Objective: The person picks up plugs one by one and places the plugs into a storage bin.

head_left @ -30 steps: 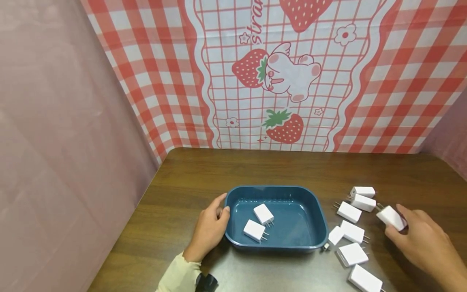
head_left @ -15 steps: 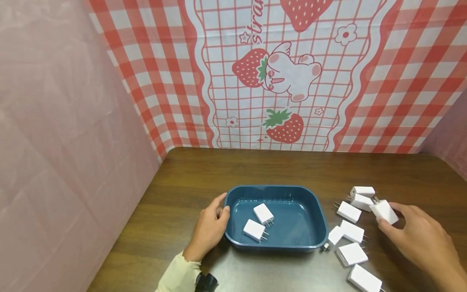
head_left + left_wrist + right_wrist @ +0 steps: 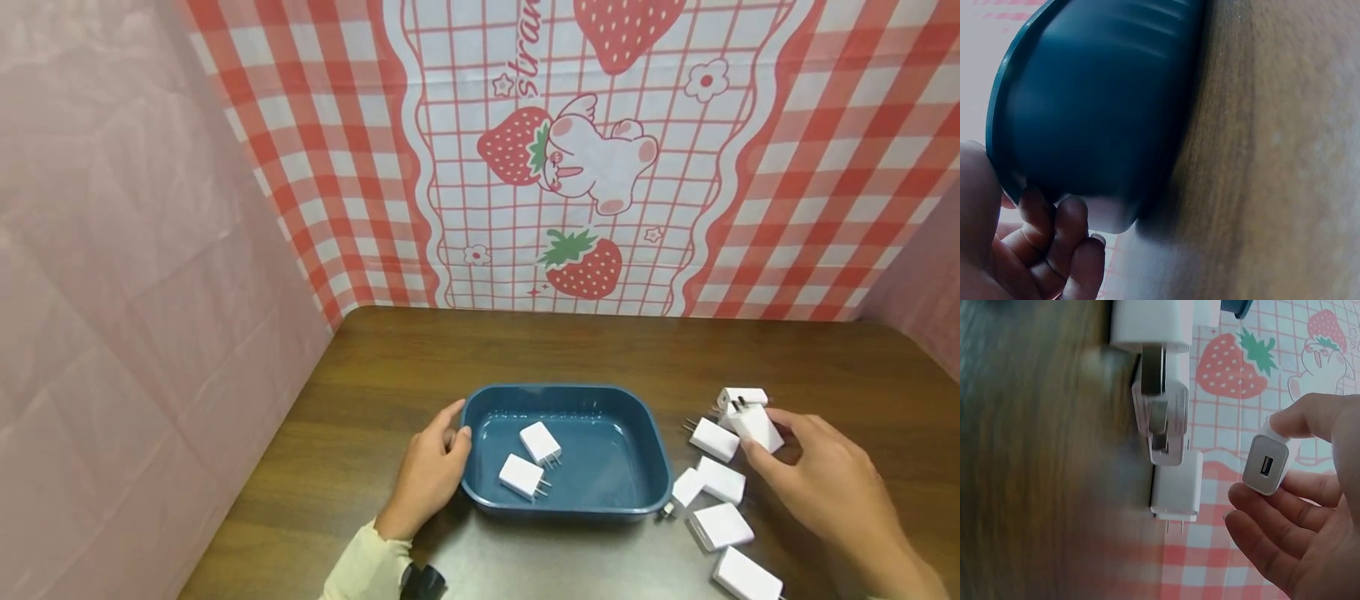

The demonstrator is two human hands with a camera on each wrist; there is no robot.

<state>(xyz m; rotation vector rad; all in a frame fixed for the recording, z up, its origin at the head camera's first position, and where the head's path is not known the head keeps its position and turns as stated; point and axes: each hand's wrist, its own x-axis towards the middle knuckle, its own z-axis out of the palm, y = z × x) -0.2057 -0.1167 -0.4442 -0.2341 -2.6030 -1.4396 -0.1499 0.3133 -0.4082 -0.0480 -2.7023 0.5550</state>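
Note:
A blue rectangular tray [image 3: 567, 510] sits on the table with two white USB chargers, a nearer one [image 3: 521, 477] and a farther one [image 3: 540, 443], lying in its left half. My left hand [image 3: 429, 471] grips the tray's left rim, and the left wrist view shows curled fingers [image 3: 1071, 231] against its outer wall. Between thumb and fingers, my right hand [image 3: 828, 475] pinches another white charger [image 3: 757, 429], prongs toward the back left. Its USB port end [image 3: 1266, 465] faces the right wrist camera. That charger overlaps one lying behind it in the head view.
Several white chargers, among them a tilted one [image 3: 714, 439] and a nearer one [image 3: 748, 575], lie scattered right of the tray on the brown wooden table [image 3: 360, 400]. A red-checked strawberry cloth [image 3: 570, 167] hangs behind, and a pink curtain [image 3: 135, 292] at the left.
My right hand has carried its charger leftward and slightly back, from the table's right side to over the rear chargers. My left hand has stayed at the tray's rim.

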